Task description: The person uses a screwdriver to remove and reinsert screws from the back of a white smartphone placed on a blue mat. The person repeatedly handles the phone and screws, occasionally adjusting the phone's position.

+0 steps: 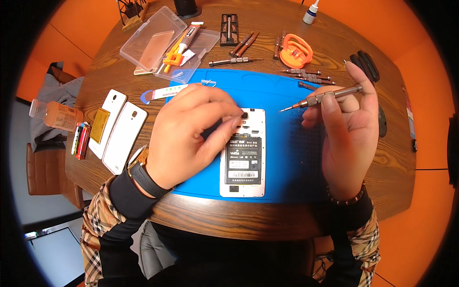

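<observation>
An opened white smartphone (pixel 258 122) lies back side up on a blue work mat (pixel 287 158), its black battery (pixel 244 165) exposed. My left hand (pixel 186 129) reaches over the phone's upper left. Its thumb and forefinger come together beside the camera lens, and whatever is between them, if anything, is too small to make out. Raised to the right of the phone, my right hand (pixel 351 131) grips a thin brown precision screwdriver (pixel 315 99). The driver's tip points left, above the mat and apart from the phone.
Two white phone shells (pixel 125 136) lie at the left. Behind the mat are an open clear plastic box (pixel 158 43), several more screwdrivers (pixel 236 61) and an orange suction cup (pixel 296 51). A small glue bottle (pixel 310 14) stands at the far edge, and black tools (pixel 366 66) lie at right.
</observation>
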Demonstrator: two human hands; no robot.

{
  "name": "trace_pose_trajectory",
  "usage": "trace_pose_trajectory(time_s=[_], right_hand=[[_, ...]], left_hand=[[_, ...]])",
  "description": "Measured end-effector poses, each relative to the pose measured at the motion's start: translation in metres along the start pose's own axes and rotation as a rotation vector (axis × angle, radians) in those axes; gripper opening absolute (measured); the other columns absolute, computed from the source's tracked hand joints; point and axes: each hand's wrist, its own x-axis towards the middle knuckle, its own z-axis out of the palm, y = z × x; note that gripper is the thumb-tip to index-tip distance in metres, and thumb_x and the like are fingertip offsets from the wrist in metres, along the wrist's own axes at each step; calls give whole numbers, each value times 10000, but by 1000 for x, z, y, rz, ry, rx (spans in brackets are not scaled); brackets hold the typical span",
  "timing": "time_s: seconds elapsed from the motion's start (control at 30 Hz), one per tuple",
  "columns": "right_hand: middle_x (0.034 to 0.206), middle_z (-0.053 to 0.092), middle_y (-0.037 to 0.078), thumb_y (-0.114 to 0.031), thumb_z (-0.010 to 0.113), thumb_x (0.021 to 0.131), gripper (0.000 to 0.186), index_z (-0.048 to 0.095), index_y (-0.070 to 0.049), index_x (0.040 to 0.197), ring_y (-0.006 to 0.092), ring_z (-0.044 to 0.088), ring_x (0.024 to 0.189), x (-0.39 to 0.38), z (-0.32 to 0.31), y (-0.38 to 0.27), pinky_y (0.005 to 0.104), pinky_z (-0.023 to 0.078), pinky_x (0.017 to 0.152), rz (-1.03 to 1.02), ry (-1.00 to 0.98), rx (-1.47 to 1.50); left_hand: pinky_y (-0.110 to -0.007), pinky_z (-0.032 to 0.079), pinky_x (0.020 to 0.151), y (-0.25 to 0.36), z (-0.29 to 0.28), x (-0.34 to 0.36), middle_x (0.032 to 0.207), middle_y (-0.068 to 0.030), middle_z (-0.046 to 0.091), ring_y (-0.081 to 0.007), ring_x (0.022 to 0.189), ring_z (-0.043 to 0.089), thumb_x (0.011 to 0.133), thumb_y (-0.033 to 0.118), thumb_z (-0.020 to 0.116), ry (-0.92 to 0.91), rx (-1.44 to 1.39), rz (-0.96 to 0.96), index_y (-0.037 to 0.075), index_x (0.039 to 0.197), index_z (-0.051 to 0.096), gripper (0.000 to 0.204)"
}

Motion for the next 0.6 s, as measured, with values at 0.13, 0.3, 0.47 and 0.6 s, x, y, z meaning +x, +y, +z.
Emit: trace_pose_trajectory(time_s=[0.13,0.3,0.47,0.6], right_hand=[[1143,754,125,-24,650,1121,664,311,28,1690,135,710,922,1,-2,5,296,604,850,-85,-25,-75],[1120,767,123,10,673,1107,692,316,19,1700,131,704,938,0,1,16,284,592,863,-248,-95,-131],[1120,774,114,33,671,1095,710,317,19,1711,122,706,973,2,2,20,268,577,897,-289,-92,-211],[1126,778,108,47,676,1084,740,317,20,1730,117,715,1028,5,0,19,257,565,938,-277,-109,-291]], left_hand=[[-431,564,939,3,-1,-1,1124,-76,801,-284,1009,746,893,102,882,-93,26,147,61,1050,822,173],[-443,563,929,1,-7,0,1140,-80,802,-305,1012,743,896,159,892,-113,83,142,47,1058,802,217],[-450,593,855,-7,-7,2,1050,-102,803,-338,943,740,903,124,869,-23,123,57,28,1004,786,163],[-427,601,925,-3,-14,-2,1089,-128,818,-338,1008,766,889,59,870,-38,167,-24,19,1043,801,174]])
